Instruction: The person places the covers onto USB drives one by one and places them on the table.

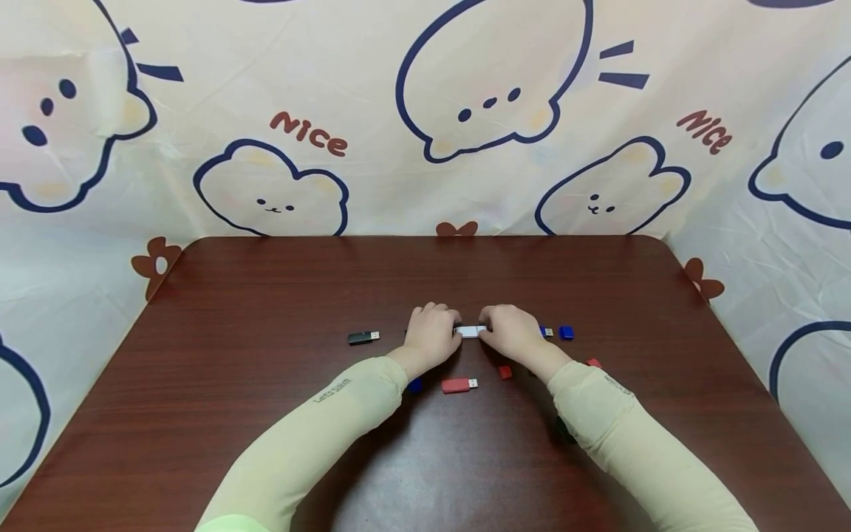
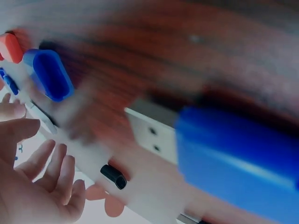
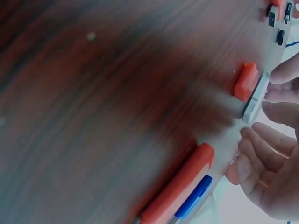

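Observation:
A white USB flash drive (image 1: 470, 332) lies crosswise between the two hands, a thin seam showing near its right end. My left hand (image 1: 428, 332) pinches its left end between thumb and forefinger. At the opposite end my right hand (image 1: 515, 332) has thumb and forefinger on either side, pinching it. In the right wrist view the white drive (image 3: 254, 100) appears edge-on beyond a red cap (image 3: 246, 81). Just right of the right hand, a blue USB drive (image 1: 543, 332) with bare metal plug is partly covered by the fingers.
A black USB drive (image 1: 362, 338) lies to the left, a red drive (image 1: 456, 385) in front. A red cap (image 1: 505, 372) sits near the right wrist; a blue cap (image 1: 566, 333) lies farther right. Close to the left wrist camera is another blue drive (image 2: 233, 149). A patterned cloth (image 1: 372, 74) hangs behind.

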Tool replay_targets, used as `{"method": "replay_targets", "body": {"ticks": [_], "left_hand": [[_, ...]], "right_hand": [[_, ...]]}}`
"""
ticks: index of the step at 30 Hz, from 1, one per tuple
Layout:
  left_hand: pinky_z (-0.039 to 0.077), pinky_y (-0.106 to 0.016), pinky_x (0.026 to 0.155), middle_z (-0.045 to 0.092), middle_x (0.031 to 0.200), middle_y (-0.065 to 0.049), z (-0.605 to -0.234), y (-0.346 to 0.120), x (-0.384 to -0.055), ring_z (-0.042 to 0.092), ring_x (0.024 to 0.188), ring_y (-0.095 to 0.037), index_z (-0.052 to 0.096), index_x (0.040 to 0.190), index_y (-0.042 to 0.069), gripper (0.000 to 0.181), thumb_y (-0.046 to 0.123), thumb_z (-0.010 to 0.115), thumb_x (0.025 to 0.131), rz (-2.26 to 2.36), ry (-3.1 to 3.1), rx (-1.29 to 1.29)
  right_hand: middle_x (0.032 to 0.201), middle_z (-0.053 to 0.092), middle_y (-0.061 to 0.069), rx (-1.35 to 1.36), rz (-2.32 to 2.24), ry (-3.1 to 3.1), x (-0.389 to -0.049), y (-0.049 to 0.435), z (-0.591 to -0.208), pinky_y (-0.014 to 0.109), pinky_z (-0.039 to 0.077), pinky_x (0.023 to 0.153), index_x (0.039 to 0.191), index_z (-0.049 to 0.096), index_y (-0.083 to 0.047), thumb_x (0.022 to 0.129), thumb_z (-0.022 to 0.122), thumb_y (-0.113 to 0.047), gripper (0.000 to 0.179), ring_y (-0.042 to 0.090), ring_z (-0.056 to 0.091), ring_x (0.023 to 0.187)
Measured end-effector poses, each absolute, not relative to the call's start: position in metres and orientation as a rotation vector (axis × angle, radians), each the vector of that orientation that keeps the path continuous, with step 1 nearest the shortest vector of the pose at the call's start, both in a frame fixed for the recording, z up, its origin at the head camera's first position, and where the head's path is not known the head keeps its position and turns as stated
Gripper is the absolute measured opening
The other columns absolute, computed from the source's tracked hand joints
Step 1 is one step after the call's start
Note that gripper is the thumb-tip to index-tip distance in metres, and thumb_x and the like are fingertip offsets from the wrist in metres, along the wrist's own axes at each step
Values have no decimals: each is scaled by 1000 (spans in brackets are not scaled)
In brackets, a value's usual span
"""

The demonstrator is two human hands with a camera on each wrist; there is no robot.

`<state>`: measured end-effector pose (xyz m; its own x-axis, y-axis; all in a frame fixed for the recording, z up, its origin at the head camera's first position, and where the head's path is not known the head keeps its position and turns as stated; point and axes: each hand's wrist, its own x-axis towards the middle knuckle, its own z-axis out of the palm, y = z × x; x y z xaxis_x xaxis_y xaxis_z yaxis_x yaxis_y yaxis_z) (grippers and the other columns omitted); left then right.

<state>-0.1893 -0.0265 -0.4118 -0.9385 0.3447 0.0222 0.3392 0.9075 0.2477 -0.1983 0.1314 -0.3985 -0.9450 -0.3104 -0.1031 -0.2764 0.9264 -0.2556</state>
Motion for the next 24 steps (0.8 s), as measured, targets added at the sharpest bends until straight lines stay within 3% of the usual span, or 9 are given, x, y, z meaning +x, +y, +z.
{"method": "replay_targets", "body": {"ticks": [5,9,24], "left_hand": [[35,-46,98,54,129,-9,-410,-34,-187,45,118,-29,59,123,13,39,34,57,91,373,3042,538],[30,-50,102,47,136,-11,-408,-41,-185,39,125,-31,54,129,13,45,39,55,92,386,3029,522],[33,-49,99,55,125,-10,-406,-53,-162,47,117,-29,61,118,11,36,35,58,91,486,3037,625]], "right_hand": [[121,58,18,-537,-336,3032,-191,136,-397,48,47,89,119,60,-4,85,67,-32,45,33,50,112],[138,44,23,-556,-311,3041,-187,140,-398,56,39,97,130,52,-3,84,67,-38,59,39,39,127],[136,46,22,-596,-260,3001,-169,152,-395,57,36,99,131,50,-4,84,66,-41,62,40,38,127]]}}
